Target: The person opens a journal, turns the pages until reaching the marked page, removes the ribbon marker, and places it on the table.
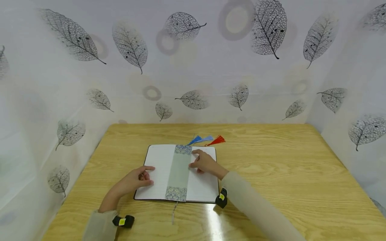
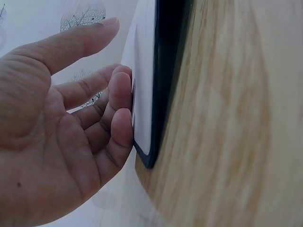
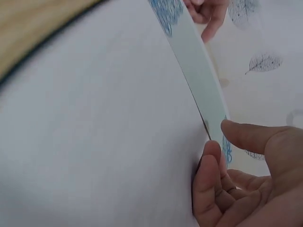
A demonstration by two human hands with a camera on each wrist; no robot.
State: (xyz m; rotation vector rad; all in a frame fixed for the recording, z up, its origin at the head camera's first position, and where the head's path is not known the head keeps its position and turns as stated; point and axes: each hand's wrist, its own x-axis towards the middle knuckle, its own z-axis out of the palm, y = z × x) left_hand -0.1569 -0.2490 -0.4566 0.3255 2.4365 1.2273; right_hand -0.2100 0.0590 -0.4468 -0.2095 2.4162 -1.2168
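Note:
An open notebook (image 1: 156, 164) with white pages and a dark cover lies on the table. Along its middle fold runs a long pale green bookmark (image 1: 179, 170) with lacy blue patterns at both ends. My left hand (image 1: 132, 180) rests on the left page, thumb and index finger apart and the other fingers bent against the paper. At the bookmark's upper right edge is my right hand (image 1: 205, 163), with thumb and index fingertips spaced along that edge. In the right wrist view, the thumb of the right hand (image 3: 251, 182) lies at the bookmark, other fingers curled on the page.
Blue (image 1: 195, 140), light blue (image 1: 206, 139) and red tassels (image 1: 217, 140) stick out past the notebook's top edge. A thin ribbon (image 1: 174, 214) hangs from its bottom edge. The wooden table (image 1: 286, 174) is backed by a leaf-patterned covering (image 1: 211, 73).

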